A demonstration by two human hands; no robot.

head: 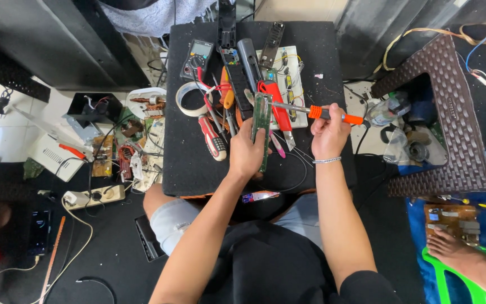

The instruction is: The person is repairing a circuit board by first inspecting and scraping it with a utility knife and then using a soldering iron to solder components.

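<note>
A: Black foam covers the small surface [192, 163] on my lap. Far left on the floor I see a phone [40, 231] and a white power strip [94, 197], then a heap of loose boards and wires [133, 149] beside the surface's edge.

B: And on the surface itself?

A: A roll of clear tape [189, 98] and a multimeter [196, 58] toward the left, a red-and-black screwdriver [212, 138] just beside my left hand [247, 153]. That hand is wrapped around the lower end of a long, narrow green circuit board [262, 121], fingers closed on its edges, holding it nearly upright at the middle of the surface.

B: The right one?

A: My right hand [328, 132], a bracelet at the wrist, is pinching an orange-handled soldering iron [324, 113]. The iron lies almost level, its metal tip reaching left to the upper part of the green board; I cannot tell whether it touches.

B: Behind them?

A: Remote-control shells [254, 48] and a white board [291, 84] with red-handled pliers [277, 107] on it.

B: Farther right?

A: A brown woven plastic stool [457, 112], and another person's bare foot [451, 247] near a brown circuit board [451, 217] on the floor.
</note>
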